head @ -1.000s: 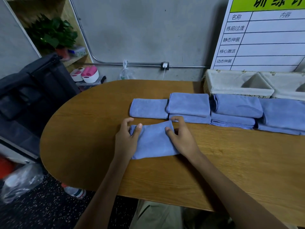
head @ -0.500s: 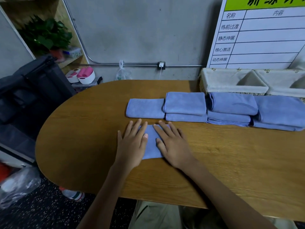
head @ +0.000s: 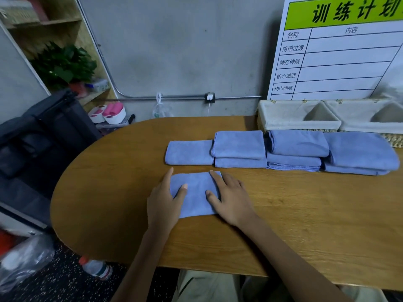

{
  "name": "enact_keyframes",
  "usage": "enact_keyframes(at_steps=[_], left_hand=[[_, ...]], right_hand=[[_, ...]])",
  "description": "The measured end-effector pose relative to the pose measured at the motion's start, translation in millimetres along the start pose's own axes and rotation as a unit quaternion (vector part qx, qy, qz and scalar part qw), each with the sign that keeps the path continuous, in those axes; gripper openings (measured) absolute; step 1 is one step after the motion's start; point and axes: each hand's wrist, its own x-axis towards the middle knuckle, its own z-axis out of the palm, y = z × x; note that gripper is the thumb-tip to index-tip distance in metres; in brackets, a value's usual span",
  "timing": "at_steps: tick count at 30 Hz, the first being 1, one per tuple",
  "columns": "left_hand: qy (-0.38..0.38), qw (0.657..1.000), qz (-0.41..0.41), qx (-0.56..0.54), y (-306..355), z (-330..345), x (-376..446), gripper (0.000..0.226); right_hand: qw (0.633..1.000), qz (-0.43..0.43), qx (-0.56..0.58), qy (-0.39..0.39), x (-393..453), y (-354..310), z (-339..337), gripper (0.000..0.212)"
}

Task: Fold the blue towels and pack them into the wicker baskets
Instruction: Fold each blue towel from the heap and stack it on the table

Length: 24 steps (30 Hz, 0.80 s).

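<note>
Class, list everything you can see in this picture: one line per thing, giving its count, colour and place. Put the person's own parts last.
Towel being folded: one, blue, near table edge, under both hands.
Folded towels: seven visible, blue, in a row behind it; single at left, then three stacks of two.
Wicker baskets: two, white-lined, no towels showing, back right of table.
Table: one, brown wood, rounded left end.
Training chart: one, white with green header, against wall.
Potted plant: one, green, on left shelf.
Tubs: two, white with pink contents, by shelf.
Bottle: one, clear with orange cap, on floor.
Left hand: flat on towel's left side.
Right hand: flat on towel's right side.
</note>
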Motion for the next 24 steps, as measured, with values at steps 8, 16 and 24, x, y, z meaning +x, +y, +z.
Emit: enact_keyframes(at_steps=[8,16,24], left_hand=[[-0.049,0.992,0.008,-0.115,2.8,1.5,14.8,0.072],[-0.045,0.979,0.099,-0.170,6.7,-13.1,17.7,0.068],[-0.025,0.965,0.120,-0.232,34.3,-56.8,85.2,0.071]], right_hand=[[0.990,0.030,0.138,-0.029,15.1,5.7,-17.5,0.083],[0.911,0.014,0.407,-0.060,28.5,7.7,-24.9,0.057],[0.886,-0.025,0.459,0.058,85.4,-17.2,-67.7,0.060]])
